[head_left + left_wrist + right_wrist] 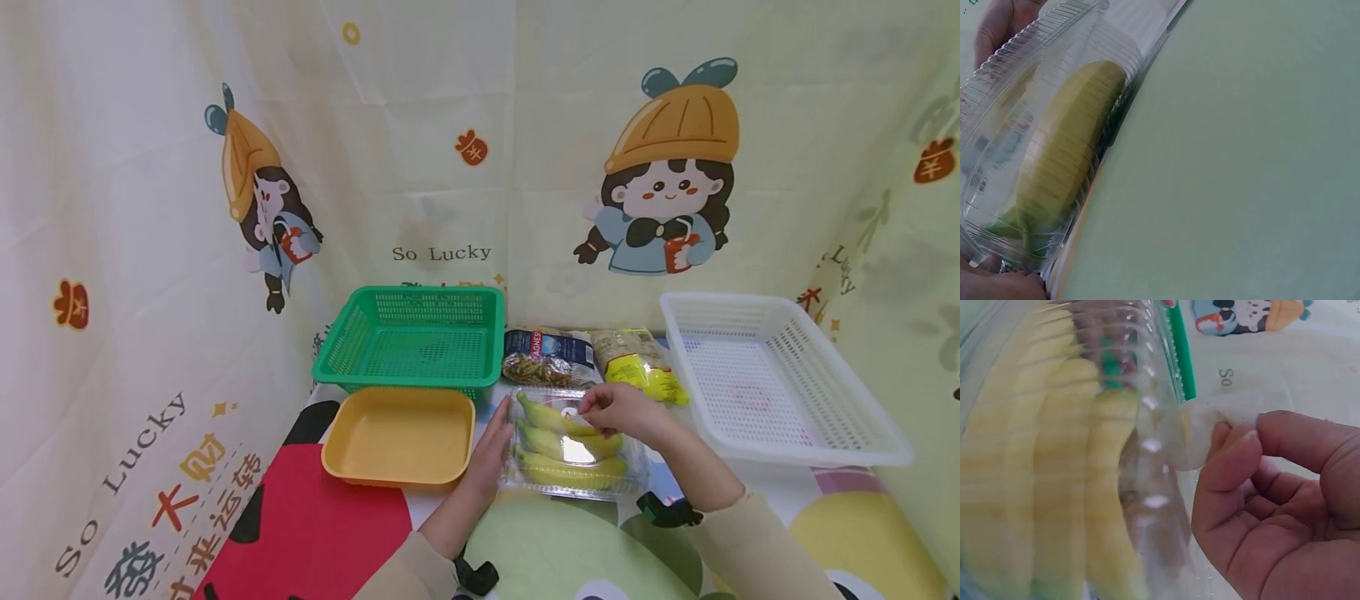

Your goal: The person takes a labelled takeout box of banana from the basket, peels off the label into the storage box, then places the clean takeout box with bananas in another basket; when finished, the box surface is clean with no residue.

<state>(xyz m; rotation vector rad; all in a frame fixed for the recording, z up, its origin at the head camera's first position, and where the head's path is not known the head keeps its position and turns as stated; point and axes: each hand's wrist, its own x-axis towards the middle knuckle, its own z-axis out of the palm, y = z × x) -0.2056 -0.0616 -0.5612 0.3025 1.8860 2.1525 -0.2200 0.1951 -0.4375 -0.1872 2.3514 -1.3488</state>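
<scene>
A clear plastic clamshell box (636, 479) stands on the table with several yellow bananas (570, 473) inside it. My left hand (489, 454) lies along the box's left side, fingers extended against its wall. In the left wrist view, part of the left hand (997, 284) shows at the box's end, beside a banana's green stem. Over the lid's back right part, my right hand (622, 412) pinches a thin, whitish sticker (1200, 434) between thumb and forefinger. The sticker reaches from the fingertips to the lid's edge in the right wrist view.
Left of the box are a green basket (497, 367) and, in front of it, a yellow-orange tray (397, 479). Behind it lie a dark AGNESI packet (551, 358) and a yellow bag (637, 367). A white basket (862, 454) stands to the right, before a printed curtain (540, 208).
</scene>
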